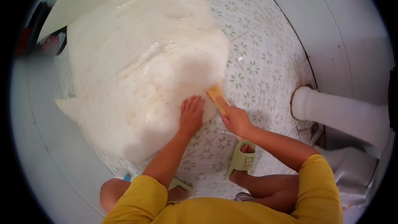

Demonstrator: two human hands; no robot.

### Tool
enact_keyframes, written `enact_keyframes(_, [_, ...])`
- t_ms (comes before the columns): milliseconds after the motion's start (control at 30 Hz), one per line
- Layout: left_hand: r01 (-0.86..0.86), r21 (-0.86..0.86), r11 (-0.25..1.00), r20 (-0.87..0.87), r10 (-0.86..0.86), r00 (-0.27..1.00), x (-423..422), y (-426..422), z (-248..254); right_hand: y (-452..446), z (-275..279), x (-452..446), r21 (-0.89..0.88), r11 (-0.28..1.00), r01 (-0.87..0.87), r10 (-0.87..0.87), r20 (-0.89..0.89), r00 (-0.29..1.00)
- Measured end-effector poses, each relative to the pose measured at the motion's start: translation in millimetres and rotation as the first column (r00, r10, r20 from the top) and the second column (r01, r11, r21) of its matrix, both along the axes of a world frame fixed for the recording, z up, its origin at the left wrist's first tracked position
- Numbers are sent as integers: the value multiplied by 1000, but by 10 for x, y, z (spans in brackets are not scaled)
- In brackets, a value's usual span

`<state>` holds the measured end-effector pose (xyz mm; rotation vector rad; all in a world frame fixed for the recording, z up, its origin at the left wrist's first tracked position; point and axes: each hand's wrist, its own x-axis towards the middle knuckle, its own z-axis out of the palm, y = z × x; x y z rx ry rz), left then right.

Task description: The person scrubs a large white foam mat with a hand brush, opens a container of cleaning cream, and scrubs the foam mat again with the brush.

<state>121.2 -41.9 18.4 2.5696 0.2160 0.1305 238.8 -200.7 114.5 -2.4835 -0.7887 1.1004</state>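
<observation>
A large cream-white, wet-looking sheet (145, 62) with a thick, rumpled surface spreads over the patterned tile floor. My left hand (191, 116) lies flat on its lower right part, fingers pointing away from me and holding nothing. In my right hand (236, 120) is a yellow-orange brush (218, 98), gripped by its handle. The brush's far end touches the sheet's right edge; its underside is hidden. Both hands are close together, the brush just right of my left fingers.
A white pipe (340, 110) runs along the right wall. Green slippers (241, 160) are on my feet, below my hands. Dark and red objects (33, 37) stand at the upper left. White walls curve round the flowered floor (253, 66).
</observation>
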Motion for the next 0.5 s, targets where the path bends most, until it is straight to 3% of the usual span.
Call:
enact_keyframes(67, [41,-36,999,55,-39,998,-26,58,50,56,-131,-242,44,995,84,-88,91,992])
enact_keyframes(200, [131,16,991,46,-131,990,-81,120,41,172,-298,-644,22,944,328,-329,30,944])
enact_keyframes(267, [138,63,988,44,-140,989,-136,109,12,281,-381,-818,198,820,537,-548,0,837])
enact_keyframes(500, [183,86,979,49,-187,981,-148,114,-43,698,-562,-97,139,767,627,-641,209,738])
